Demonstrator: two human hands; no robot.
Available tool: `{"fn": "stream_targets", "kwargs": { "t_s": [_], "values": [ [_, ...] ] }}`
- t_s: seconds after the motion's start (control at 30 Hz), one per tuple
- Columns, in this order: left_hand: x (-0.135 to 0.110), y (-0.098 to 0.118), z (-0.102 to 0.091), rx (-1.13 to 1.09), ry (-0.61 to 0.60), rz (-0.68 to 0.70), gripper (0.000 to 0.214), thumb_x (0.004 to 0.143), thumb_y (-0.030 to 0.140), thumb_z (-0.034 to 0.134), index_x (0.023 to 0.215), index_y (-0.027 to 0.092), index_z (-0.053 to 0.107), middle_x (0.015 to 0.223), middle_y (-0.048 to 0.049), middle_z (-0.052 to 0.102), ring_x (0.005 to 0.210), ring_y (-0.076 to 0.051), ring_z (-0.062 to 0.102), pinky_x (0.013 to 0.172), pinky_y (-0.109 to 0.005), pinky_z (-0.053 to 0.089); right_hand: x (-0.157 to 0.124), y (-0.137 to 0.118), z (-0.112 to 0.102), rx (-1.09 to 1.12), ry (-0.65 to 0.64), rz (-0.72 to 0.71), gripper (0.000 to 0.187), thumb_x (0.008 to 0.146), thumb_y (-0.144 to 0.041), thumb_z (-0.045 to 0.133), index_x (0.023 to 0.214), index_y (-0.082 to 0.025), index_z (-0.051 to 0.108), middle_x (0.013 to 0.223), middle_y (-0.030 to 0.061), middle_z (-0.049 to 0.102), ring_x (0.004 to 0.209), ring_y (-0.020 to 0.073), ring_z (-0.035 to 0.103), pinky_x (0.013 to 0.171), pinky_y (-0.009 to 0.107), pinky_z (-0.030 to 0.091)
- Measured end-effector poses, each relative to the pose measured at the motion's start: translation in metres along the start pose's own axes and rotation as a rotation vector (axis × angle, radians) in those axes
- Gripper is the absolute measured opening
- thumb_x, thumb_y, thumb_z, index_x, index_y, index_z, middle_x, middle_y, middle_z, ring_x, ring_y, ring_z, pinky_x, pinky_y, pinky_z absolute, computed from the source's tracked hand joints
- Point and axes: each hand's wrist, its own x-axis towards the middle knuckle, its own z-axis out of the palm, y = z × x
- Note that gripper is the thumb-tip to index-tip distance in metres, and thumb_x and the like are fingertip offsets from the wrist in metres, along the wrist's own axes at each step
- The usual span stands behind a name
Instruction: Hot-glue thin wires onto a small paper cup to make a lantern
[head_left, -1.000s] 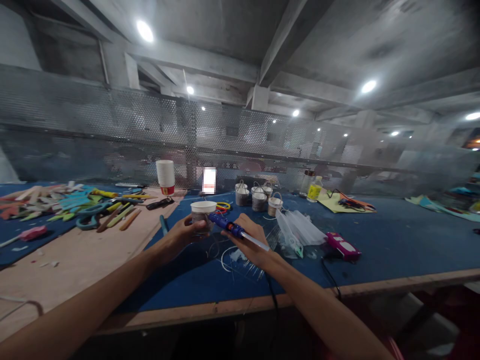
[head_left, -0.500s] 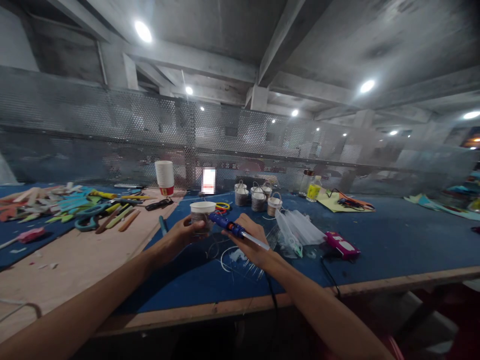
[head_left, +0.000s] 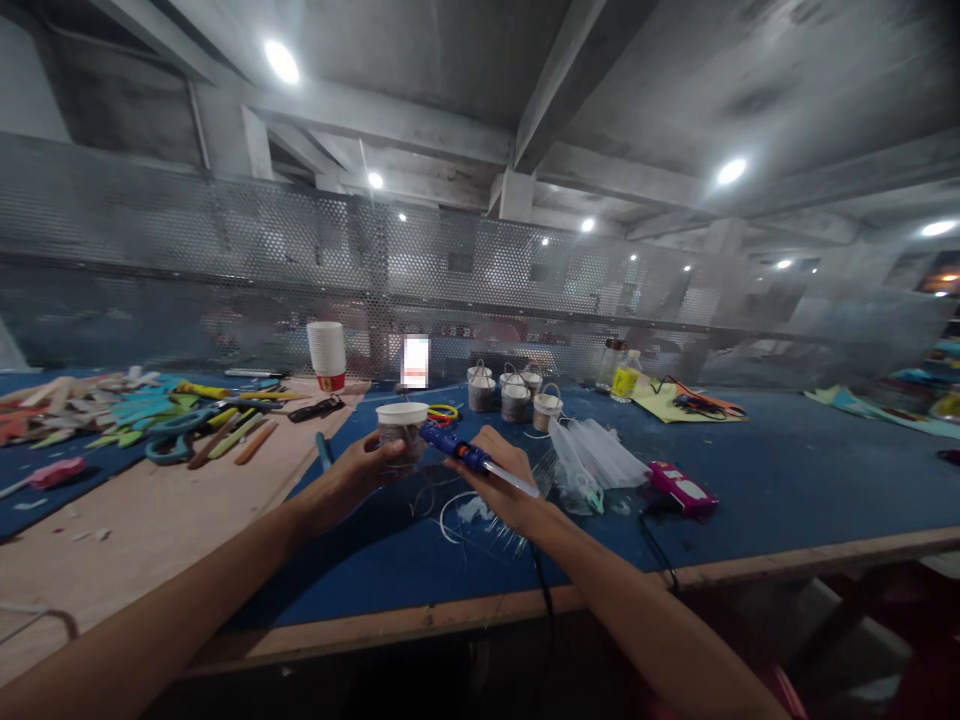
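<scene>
My left hand [head_left: 360, 470] is wrapped round a small white-rimmed cup [head_left: 402, 430] with a grey wrapped body, holding it just above the blue table [head_left: 750, 500]. My right hand [head_left: 502, 485] grips a blue glue gun [head_left: 461, 455] with a clear glue stick poking out the back. The gun's nozzle points left and touches the cup's side. A black cord runs from my right hand down over the table's front edge.
Several finished small cups with handles [head_left: 514, 392] stand behind. A stack of paper cups [head_left: 328, 352], scissors and coloured sticks [head_left: 180, 420] lie on the left board. Clear plastic bags [head_left: 592, 455], a pink power strip [head_left: 682, 487] and bottles [head_left: 621, 372] sit to the right. A mesh fence backs the table.
Both hands stay almost still on the cup and glue gun; only the view shifts slightly.
</scene>
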Motion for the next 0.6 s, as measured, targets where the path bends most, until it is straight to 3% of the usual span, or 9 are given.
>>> {"fn": "stream_targets", "kwargs": {
  "t_s": [0.37,0.6],
  "values": [
    [-0.0029,0.0035,0.0019,-0.002,-0.028,0.005,0.054,0.077,0.047,0.086,0.123,0.022,0.074,0.115,-0.013,0.08,0.099,-0.029,0.074,0.088,-0.039,0.054,-0.0008,0.0027,0.0029,-0.019,0.011,-0.001,0.033,0.104,-0.047,0.057,0.081,-0.023,0.054,0.088,0.0017,0.058,0.075,0.0152,0.058,0.063,0.028,0.041],
    [-0.0051,0.0072,0.006,0.02,0.024,-0.004,0.051,0.071,0.05,0.089,0.11,0.021,0.077,0.111,-0.0132,0.081,0.096,-0.032,0.074,0.087,-0.043,0.055,-0.0011,0.0013,0.0005,0.0,0.005,-0.002,0.034,0.104,-0.047,0.056,0.081,-0.022,0.054,0.088,0.0004,0.056,0.075,0.0142,0.056,0.064,0.027,0.039]
  ]
}}
